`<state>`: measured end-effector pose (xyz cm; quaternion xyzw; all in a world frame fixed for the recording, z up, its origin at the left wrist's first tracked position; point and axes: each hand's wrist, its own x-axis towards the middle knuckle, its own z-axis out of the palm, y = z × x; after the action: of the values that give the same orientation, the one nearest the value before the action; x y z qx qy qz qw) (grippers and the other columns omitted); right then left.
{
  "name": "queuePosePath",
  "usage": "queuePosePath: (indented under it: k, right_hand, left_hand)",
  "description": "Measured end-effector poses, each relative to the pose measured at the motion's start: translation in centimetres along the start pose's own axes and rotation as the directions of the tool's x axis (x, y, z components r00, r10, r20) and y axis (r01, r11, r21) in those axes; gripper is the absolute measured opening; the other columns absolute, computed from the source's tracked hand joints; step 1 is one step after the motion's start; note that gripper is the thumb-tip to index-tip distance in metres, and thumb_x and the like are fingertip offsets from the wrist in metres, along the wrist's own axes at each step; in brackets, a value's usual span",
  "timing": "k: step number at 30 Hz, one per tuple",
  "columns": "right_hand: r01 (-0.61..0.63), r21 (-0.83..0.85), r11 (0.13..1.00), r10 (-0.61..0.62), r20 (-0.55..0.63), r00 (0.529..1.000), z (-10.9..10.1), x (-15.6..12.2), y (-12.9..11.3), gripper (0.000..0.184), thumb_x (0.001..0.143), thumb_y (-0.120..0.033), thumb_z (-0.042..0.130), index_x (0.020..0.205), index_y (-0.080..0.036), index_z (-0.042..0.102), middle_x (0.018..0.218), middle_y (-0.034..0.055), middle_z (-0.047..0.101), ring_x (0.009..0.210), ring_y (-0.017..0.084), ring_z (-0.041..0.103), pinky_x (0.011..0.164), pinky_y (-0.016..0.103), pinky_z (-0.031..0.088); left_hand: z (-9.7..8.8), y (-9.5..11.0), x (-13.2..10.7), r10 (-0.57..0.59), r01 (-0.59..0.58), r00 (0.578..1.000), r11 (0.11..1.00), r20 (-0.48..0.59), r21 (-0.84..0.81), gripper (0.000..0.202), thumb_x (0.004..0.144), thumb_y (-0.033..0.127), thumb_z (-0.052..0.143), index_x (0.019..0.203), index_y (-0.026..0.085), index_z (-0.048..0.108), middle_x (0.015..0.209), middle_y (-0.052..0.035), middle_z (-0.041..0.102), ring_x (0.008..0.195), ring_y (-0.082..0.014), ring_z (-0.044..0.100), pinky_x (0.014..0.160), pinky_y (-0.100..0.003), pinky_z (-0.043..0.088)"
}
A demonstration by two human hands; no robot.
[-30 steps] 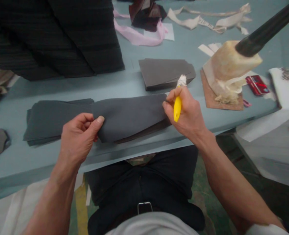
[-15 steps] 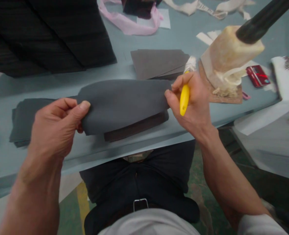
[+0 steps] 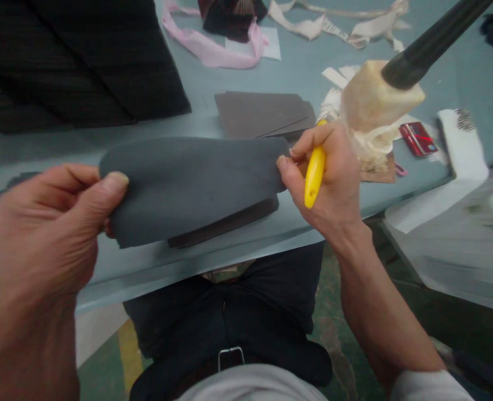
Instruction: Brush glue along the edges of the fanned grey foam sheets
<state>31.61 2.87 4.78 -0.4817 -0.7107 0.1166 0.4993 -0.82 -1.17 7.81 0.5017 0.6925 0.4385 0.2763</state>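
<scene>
A dark grey flat panel [image 3: 200, 184], leather-like, is held up above the table between my hands. My left hand [image 3: 58, 223] pinches its left end between thumb and fingers. At the right end, the thumb and fingertips of my right hand [image 3: 325, 172] grip the panel's edge. That same hand also keeps a brush with a yellow handle [image 3: 314, 172] tucked across it, pale bristles pointing away from me. Below the panel, a dark brown piece [image 3: 229, 221] lies near the table's front edge. Behind it rests a small stack of brown-grey panels [image 3: 263, 111].
Tall dark stacks [image 3: 79, 61] stand at the back left. A crusted cream container [image 3: 375, 100] with a thick dark handle [image 3: 430, 47] is at the right, beside a red box [image 3: 418, 139]. Pink cloth [image 3: 213, 50] and pale strips [image 3: 300, 25] lie at the back of the table [image 3: 146, 278].
My left hand has moved left and nearer with its end of the panel, which shows larger and longer. The right hand keeps its hold on panel and brush. The view has shifted slightly.
</scene>
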Motion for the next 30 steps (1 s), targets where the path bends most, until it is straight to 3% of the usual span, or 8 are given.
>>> queuePosePath:
  k: [5,8,16,24,30]
  right_hand:
    - [-0.157,-0.063,0.986,0.163,0.117,0.980,1.5,-2.7,2.1,0.016,0.091,-0.033,0.069,0.096,-0.026,0.056,0.076,-0.0056,0.061,0.055,0.010,0.045,0.058,0.028,0.040]
    - [-0.222,-0.096,0.970,0.234,0.139,0.962,2.1,-3.9,3.1,0.018,0.089,-0.038,0.067,0.094,-0.026,0.056,0.076,-0.0036,0.064,0.057,0.013,0.049,0.059,0.028,0.040]
    - [-0.259,-0.089,0.962,0.270,0.135,0.954,2.3,-4.5,3.9,0.020,0.089,-0.040,0.070,0.094,-0.026,0.057,0.075,-0.0049,0.062,0.054,0.012,0.047,0.059,0.029,0.040]
    - [-0.294,-0.041,0.955,0.297,0.128,0.946,2.2,-4.9,3.6,0.019,0.089,-0.036,0.071,0.094,-0.026,0.055,0.076,-0.0060,0.062,0.055,0.011,0.047,0.061,0.029,0.044]
    - [-0.397,0.063,0.916,0.384,0.155,0.910,2.3,-5.2,3.9,0.021,0.090,-0.038,0.071,0.096,-0.026,0.056,0.080,-0.0046,0.063,0.061,0.012,0.054,0.061,0.029,0.044]
  left_hand:
    - [2.1,-1.6,-0.8,-0.169,0.159,0.963,0.985,0.212,0.064,0.040,0.076,0.057,0.081,0.078,0.022,0.062,0.052,0.0069,0.051,0.047,-0.0086,0.042,0.045,-0.020,0.030]
    - [2.8,-2.5,-1.2,-0.200,0.183,0.948,0.979,0.248,0.087,0.044,0.071,0.061,0.080,0.074,0.022,0.060,0.053,0.0067,0.048,0.049,-0.0084,0.038,0.046,-0.021,0.026]
    - [3.3,-4.5,-0.8,-0.229,0.188,0.938,0.966,0.260,0.175,0.048,0.072,0.068,0.074,0.073,0.023,0.059,0.058,0.0049,0.048,0.053,-0.0097,0.037,0.049,-0.022,0.025]
    - [3.7,-4.9,-0.8,-0.222,0.177,0.946,0.964,0.237,0.196,0.047,0.072,0.067,0.074,0.074,0.023,0.058,0.059,0.0042,0.053,0.055,-0.0103,0.040,0.050,-0.022,0.027]
    - [3.8,-4.4,-0.9,-0.266,0.227,0.942,0.954,0.206,0.197,0.047,0.068,0.068,0.073,0.075,0.023,0.061,0.058,0.0051,0.056,0.053,-0.0097,0.042,0.049,-0.021,0.028]
